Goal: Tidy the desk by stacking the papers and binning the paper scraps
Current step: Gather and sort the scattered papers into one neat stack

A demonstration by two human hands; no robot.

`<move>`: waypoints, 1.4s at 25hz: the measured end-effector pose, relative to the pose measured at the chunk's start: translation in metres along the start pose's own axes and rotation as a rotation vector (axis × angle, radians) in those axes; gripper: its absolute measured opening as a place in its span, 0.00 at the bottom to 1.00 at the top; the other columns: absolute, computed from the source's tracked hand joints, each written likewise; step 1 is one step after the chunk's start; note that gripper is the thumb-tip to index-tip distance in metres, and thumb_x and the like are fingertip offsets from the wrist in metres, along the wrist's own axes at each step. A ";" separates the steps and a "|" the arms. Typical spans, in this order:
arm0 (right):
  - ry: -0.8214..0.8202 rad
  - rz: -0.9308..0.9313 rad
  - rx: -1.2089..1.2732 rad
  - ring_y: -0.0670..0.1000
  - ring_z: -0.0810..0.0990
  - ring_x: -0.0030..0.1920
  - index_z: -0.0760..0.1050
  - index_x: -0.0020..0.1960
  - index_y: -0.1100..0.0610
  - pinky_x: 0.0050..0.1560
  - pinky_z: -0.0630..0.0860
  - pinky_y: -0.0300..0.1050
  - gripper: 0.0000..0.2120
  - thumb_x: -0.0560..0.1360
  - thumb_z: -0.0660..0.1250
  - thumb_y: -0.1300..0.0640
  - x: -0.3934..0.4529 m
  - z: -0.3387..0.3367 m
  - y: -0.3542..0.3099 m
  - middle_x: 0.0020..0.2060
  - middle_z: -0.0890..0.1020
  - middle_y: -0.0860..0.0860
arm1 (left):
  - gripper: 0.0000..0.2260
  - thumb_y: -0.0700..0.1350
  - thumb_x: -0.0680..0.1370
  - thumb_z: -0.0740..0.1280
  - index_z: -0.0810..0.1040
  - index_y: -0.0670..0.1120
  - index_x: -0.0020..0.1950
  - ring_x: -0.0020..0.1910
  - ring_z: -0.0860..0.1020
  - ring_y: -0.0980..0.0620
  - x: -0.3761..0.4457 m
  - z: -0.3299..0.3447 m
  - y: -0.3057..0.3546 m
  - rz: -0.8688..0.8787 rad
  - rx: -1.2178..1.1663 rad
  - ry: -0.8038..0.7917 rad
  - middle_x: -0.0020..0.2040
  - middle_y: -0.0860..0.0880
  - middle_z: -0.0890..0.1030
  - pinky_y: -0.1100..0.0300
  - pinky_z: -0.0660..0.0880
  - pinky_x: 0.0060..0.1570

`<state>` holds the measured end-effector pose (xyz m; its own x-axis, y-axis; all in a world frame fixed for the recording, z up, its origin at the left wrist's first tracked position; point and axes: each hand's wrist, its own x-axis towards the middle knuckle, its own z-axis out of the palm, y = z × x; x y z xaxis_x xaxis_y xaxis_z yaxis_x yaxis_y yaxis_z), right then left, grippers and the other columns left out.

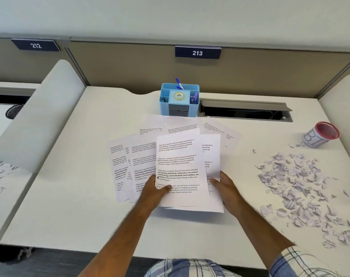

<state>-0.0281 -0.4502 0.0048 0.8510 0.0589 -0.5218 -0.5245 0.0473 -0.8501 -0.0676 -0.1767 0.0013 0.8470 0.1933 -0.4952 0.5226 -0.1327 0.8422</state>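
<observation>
we see our left hand (pixel 153 189) gripping the top printed sheet (pixel 179 166) at its lower left edge, with the thumb curled over the paper. our right hand (pixel 227 188) lies at the right side of the same pile, its fingers under the edge of a sheet; we cannot tell if it grips. the other papers (pixel 136 156) are fanned out in the centre of the frame on the white table (pixel 74 196). the paper scraps (pixel 298 186) lie scattered at the right of the frame, and above them stands a small bin with a red rim (pixel 320 134). a blue desk organiser (pixel 179 99) stands behind the papers, with a tape roll (pixel 178 95) in it.
</observation>
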 end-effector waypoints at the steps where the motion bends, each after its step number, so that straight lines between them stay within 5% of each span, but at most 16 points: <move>1: -0.007 -0.005 -0.001 0.59 0.84 0.60 0.78 0.63 0.57 0.64 0.78 0.65 0.12 0.83 0.62 0.66 -0.001 -0.001 -0.002 0.58 0.86 0.54 | 0.22 0.43 0.76 0.79 0.78 0.50 0.68 0.60 0.83 0.54 0.000 0.001 0.002 -0.007 -0.015 -0.022 0.61 0.55 0.85 0.51 0.79 0.64; 7: -0.037 -0.044 0.028 0.45 0.82 0.63 0.77 0.66 0.52 0.64 0.76 0.49 0.12 0.85 0.63 0.53 -0.008 -0.002 -0.011 0.62 0.84 0.44 | 0.21 0.36 0.75 0.77 0.78 0.50 0.64 0.59 0.82 0.59 -0.005 0.006 0.017 0.010 0.022 -0.126 0.60 0.56 0.84 0.62 0.79 0.59; 14: -0.047 -0.127 -0.106 0.54 0.84 0.60 0.76 0.67 0.57 0.66 0.78 0.59 0.19 0.78 0.72 0.67 0.000 -0.010 -0.006 0.59 0.86 0.52 | 0.23 0.35 0.74 0.78 0.78 0.50 0.66 0.60 0.82 0.56 -0.003 0.025 0.029 0.087 0.112 -0.129 0.61 0.57 0.84 0.57 0.78 0.63; 27: 0.061 -0.340 -0.211 0.49 0.87 0.53 0.78 0.61 0.53 0.52 0.83 0.45 0.15 0.77 0.73 0.64 -0.012 -0.020 -0.038 0.54 0.87 0.48 | 0.17 0.37 0.77 0.76 0.80 0.57 0.58 0.51 0.85 0.62 -0.003 0.049 0.067 0.192 -0.053 -0.124 0.52 0.61 0.86 0.66 0.81 0.48; 35: 0.058 -0.347 -0.188 0.50 0.87 0.53 0.77 0.62 0.54 0.53 0.84 0.49 0.15 0.77 0.74 0.63 -0.014 -0.034 -0.040 0.54 0.87 0.48 | 0.16 0.45 0.76 0.79 0.80 0.55 0.61 0.52 0.86 0.53 -0.001 0.061 0.079 0.114 -0.069 -0.110 0.55 0.55 0.87 0.55 0.84 0.52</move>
<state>-0.0182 -0.4866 0.0442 0.9798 0.0144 -0.1996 -0.1962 -0.1292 -0.9720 -0.0213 -0.2464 0.0556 0.9080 0.0729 -0.4125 0.4176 -0.0799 0.9051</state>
